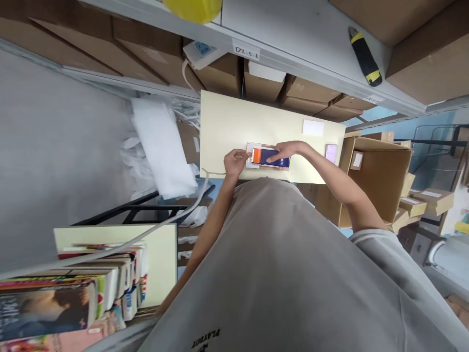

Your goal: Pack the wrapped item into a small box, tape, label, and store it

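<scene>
A small flat box (269, 156), orange at its left end and dark blue along the rest, lies on a pale yellow table (227, 122) over a white sheet or packet (252, 146). My left hand (234, 162) pinches the orange end of the box. My right hand (289, 149) lies across the blue part, fingers pressing it down. Both forearms reach forward from my grey shirt.
A phone (330, 152) and a white card (312, 127) lie on the table's right side. An open cardboard box (373, 171) stands to the right, white foam wrap (161, 146) to the left. Shelves above hold cartons, a utility knife (365, 56), a power strip (200, 53). Books (73, 288) sit lower left.
</scene>
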{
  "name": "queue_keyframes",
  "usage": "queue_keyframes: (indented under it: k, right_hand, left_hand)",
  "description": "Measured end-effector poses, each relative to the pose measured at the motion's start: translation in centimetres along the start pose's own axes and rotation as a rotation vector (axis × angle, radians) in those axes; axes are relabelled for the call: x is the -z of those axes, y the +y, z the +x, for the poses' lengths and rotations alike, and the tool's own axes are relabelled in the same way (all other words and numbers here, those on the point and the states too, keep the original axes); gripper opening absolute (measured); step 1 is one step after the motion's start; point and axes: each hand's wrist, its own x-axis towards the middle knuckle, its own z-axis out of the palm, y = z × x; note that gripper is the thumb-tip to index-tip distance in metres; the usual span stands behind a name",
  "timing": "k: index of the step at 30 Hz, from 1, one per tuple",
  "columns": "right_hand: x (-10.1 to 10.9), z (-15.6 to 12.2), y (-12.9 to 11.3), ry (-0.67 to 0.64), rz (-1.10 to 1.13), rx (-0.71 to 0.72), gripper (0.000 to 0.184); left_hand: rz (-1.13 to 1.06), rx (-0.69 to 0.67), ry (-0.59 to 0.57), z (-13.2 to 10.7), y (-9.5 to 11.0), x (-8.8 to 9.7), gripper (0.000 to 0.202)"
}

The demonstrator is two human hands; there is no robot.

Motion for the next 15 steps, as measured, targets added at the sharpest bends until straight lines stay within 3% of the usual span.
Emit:
queue_keyframes:
  k: [5, 8, 15]
  right_hand:
    - [-0.5, -0.7, 0.2, -0.051, 0.064, 0.011, 0.066]
    - [-0.3, -3.3, 1.8, -0.137, 0.103, -0.025, 0.074]
    - [1.3, -13.8, 12.7, -0.186, 0.025, -0.238, 0.093]
  left_hand:
    - [-0.028, 0.050, 0.061, -0.5, 0.7, -0.4, 0.019]
    - [-0.014, 0.047, 0.091, -0.7, 1.0, -0.6, 0.017]
    - [0.127, 0.032, 0.153, -0.8, 1.0, -0.8, 0.016]
